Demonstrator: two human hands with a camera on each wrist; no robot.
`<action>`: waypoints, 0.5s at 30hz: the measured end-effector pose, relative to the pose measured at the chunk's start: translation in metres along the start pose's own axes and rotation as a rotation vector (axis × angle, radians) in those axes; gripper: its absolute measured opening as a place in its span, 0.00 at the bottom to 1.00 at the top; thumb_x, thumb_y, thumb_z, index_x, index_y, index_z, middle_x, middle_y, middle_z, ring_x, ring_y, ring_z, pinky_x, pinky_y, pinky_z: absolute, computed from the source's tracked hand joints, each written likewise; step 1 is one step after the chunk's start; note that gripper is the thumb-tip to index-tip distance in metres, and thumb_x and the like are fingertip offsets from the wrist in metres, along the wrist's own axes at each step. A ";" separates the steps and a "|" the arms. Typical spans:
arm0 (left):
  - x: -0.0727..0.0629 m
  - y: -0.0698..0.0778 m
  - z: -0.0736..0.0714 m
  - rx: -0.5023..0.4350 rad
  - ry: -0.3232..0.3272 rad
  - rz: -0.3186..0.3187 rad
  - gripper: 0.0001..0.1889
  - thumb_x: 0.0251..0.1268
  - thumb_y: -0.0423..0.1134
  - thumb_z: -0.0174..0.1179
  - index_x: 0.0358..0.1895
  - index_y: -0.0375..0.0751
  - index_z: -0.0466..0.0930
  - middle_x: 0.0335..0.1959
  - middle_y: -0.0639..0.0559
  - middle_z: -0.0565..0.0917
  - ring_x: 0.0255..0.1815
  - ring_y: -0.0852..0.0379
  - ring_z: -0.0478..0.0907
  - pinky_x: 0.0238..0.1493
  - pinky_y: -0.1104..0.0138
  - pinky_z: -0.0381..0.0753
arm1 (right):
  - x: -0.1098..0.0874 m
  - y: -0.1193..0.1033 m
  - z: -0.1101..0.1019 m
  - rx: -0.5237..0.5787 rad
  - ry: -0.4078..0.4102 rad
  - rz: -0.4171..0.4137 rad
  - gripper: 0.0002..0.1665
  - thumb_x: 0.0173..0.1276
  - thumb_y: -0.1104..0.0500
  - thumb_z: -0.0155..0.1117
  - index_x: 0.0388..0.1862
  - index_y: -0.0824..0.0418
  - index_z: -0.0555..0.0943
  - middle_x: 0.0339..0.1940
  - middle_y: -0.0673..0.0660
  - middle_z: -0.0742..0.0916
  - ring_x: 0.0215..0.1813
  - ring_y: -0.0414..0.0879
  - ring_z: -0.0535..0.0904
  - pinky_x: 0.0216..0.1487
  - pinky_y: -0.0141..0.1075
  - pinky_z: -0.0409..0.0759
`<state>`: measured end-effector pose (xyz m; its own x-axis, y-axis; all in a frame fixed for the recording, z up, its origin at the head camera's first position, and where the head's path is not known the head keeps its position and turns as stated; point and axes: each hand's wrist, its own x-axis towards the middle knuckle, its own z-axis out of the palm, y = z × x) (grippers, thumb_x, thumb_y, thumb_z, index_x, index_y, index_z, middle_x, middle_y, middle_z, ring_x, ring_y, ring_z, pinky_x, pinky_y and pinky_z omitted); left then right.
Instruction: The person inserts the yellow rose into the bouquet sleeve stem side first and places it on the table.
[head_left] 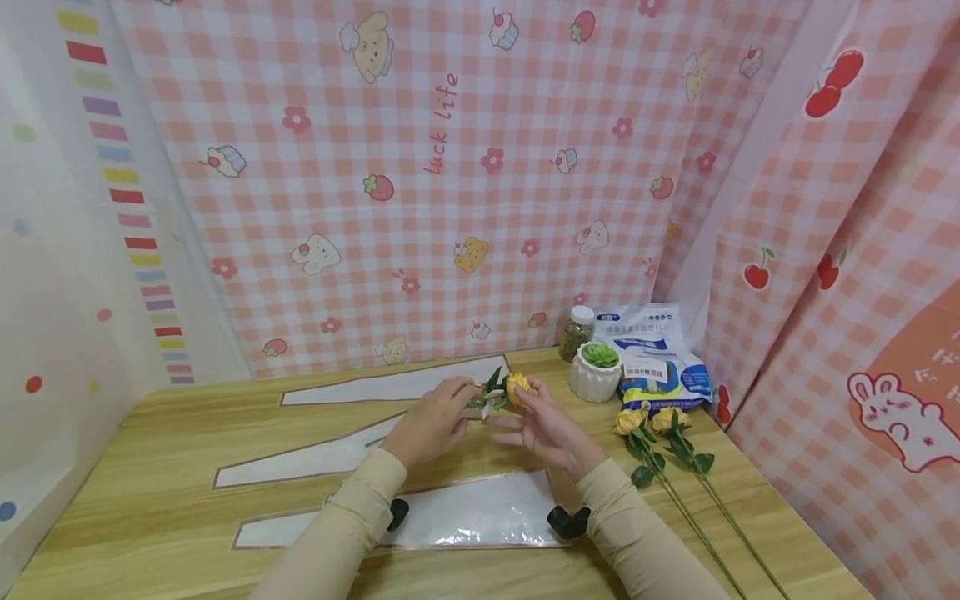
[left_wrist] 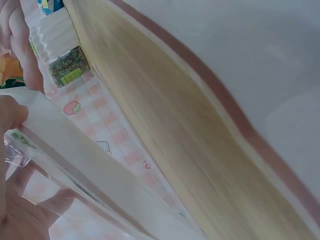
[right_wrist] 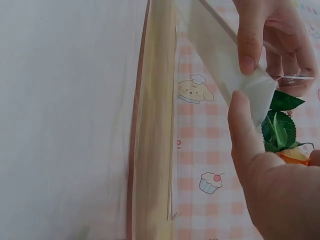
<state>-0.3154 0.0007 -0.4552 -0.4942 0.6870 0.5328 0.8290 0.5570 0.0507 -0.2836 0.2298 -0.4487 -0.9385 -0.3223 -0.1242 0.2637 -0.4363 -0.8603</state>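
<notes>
A yellow rose (head_left: 517,387) with green leaves (right_wrist: 280,127) stands at the mouth of a long white tapered flower sleeve (head_left: 300,457). Its green stem shows partly inside the sleeve. My left hand (head_left: 435,421) pinches the sleeve near its wide end, thumb on the white face. From the other side my right hand (head_left: 551,429) holds the bloom. In the right wrist view, one right finger reaches to the sleeve's edge while another fingertip meets the orange-yellow petals. Clear film shows beside the left fingers. The lower stem is mostly hidden by the sleeve.
Two more yellow roses (head_left: 667,425) lie at the right. Behind them stand a potted succulent (head_left: 596,375), a lidded jar (head_left: 576,333) and plastic packages (head_left: 660,367). Flat sleeves lie at the back (head_left: 397,383) and in front (head_left: 480,512). A patterned curtain (head_left: 420,208) hangs behind the table.
</notes>
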 end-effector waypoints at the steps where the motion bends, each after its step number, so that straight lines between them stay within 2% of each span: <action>1: 0.000 0.000 0.000 -0.002 0.002 -0.001 0.23 0.61 0.30 0.68 0.60 0.41 0.75 0.60 0.48 0.76 0.59 0.50 0.77 0.56 0.59 0.82 | 0.000 0.000 0.001 -0.002 0.009 -0.004 0.20 0.85 0.52 0.44 0.64 0.47 0.48 0.63 0.62 0.75 0.64 0.67 0.77 0.69 0.64 0.65; 5: -0.002 0.001 -0.004 0.006 0.012 -0.011 0.31 0.60 0.32 0.70 0.67 0.41 0.71 0.64 0.45 0.76 0.61 0.48 0.77 0.59 0.56 0.81 | 0.000 0.000 0.002 -0.011 0.044 -0.019 0.20 0.85 0.54 0.44 0.65 0.49 0.49 0.64 0.64 0.76 0.66 0.66 0.76 0.70 0.62 0.65; 10: -0.003 0.001 -0.006 -0.019 0.018 -0.037 0.43 0.56 0.36 0.75 0.75 0.45 0.63 0.64 0.43 0.77 0.62 0.45 0.77 0.58 0.49 0.81 | 0.002 0.000 0.002 -0.011 0.064 -0.042 0.20 0.85 0.57 0.44 0.66 0.52 0.50 0.62 0.65 0.76 0.54 0.56 0.84 0.71 0.55 0.68; 13: -0.005 -0.002 -0.006 -0.056 -0.010 -0.081 0.50 0.53 0.40 0.77 0.78 0.48 0.57 0.65 0.42 0.76 0.65 0.43 0.75 0.58 0.45 0.79 | 0.003 0.001 0.001 -0.017 0.079 -0.048 0.20 0.84 0.58 0.45 0.65 0.53 0.50 0.59 0.64 0.77 0.51 0.54 0.85 0.66 0.49 0.76; 15: -0.007 -0.005 -0.006 -0.082 -0.053 -0.138 0.55 0.51 0.45 0.79 0.80 0.51 0.53 0.67 0.43 0.75 0.67 0.43 0.73 0.60 0.41 0.77 | 0.003 0.001 0.001 -0.015 0.094 -0.046 0.20 0.84 0.58 0.45 0.65 0.53 0.51 0.57 0.62 0.78 0.50 0.54 0.85 0.62 0.46 0.80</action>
<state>-0.3140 -0.0096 -0.4542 -0.6162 0.6312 0.4711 0.7697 0.6095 0.1900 -0.2863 0.2278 -0.4493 -0.9665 -0.2219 -0.1291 0.2168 -0.4359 -0.8735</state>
